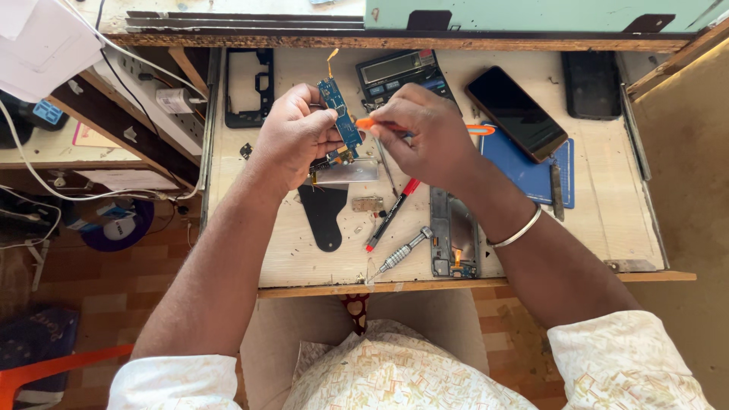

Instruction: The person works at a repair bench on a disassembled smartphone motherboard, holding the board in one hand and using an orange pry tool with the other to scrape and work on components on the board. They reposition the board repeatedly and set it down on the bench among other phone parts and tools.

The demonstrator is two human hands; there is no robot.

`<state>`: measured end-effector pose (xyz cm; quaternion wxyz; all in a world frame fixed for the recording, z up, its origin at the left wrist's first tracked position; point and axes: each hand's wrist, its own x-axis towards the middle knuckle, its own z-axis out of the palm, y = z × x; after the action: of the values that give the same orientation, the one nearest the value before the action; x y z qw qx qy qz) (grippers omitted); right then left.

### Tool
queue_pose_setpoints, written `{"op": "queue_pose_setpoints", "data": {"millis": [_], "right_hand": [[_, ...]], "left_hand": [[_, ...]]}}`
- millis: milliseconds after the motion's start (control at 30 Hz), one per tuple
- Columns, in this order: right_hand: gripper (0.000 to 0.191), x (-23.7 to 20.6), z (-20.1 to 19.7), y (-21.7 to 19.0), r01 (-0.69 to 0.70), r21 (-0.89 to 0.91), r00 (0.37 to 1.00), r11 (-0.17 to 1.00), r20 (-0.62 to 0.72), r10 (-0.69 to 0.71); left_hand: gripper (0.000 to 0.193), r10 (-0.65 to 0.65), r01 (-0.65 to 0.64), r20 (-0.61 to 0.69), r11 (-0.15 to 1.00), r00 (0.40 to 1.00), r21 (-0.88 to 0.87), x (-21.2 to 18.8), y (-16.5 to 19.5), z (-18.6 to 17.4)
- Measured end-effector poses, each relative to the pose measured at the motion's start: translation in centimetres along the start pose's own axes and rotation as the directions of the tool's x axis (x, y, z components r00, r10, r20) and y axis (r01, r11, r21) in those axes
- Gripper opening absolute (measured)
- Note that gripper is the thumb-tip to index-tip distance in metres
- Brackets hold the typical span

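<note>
The circuit board [339, 118] in your left hand [292, 137] is blue with gold contacts and a small orange-yellow ribbon at its top. Your right hand [425, 137] pinches an orange tool [478, 130], and a silver bangle [516, 230] circles that wrist. On the pale wooden desk [607, 205] lie a red and black pen [391, 215], a silver screwdriver [399, 254], a black paddle-shaped piece [325, 216] and a grey phone frame [453, 235]. The dark-screened phone [515, 112] has a bronze edge and rests on a blue mat [531, 171]. The calculator [399, 76] is black and grey. Your shirt [395, 372] is cream with a fine orange and green line pattern.
</note>
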<state>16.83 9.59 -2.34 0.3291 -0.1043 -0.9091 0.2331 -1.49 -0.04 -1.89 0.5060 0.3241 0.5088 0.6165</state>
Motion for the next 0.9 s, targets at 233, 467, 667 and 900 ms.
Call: {"op": "queue_pose_setpoints", "data": {"millis": [233, 467, 667, 900], "right_hand": [[0.012, -0.5, 1.0, -0.3, -0.003, 0.056, 0.997, 0.998, 0.071, -0.001], [0.014, -0.9, 1.4, -0.2, -0.008, 0.081, 0.995, 0.997, 0.100, 0.000], [0.022, -0.8, 1.4, -0.3, 0.017, 0.067, 0.998, 0.998, 0.053, -0.021], [0.026, -0.1, 0.8, -0.2, 0.018, 0.000, 0.999, 1.000, 0.046, -0.018]], "left_hand": [[0.016, 0.074, -0.075, 0.016, 0.993, 0.997, 0.087, 0.1, -0.7, 0.0], [0.018, 0.057, -0.057, -0.001, 0.997, 0.998, 0.057, 0.3, -0.8, -0.2], [0.019, 0.105, -0.105, 0.012, 0.994, 0.994, 0.020, 0.5, -1.1, -0.1], [0.021, 0.018, -0.012, -0.045, 0.991, 0.999, 0.131, 0.3, -0.9, 0.0]]}}
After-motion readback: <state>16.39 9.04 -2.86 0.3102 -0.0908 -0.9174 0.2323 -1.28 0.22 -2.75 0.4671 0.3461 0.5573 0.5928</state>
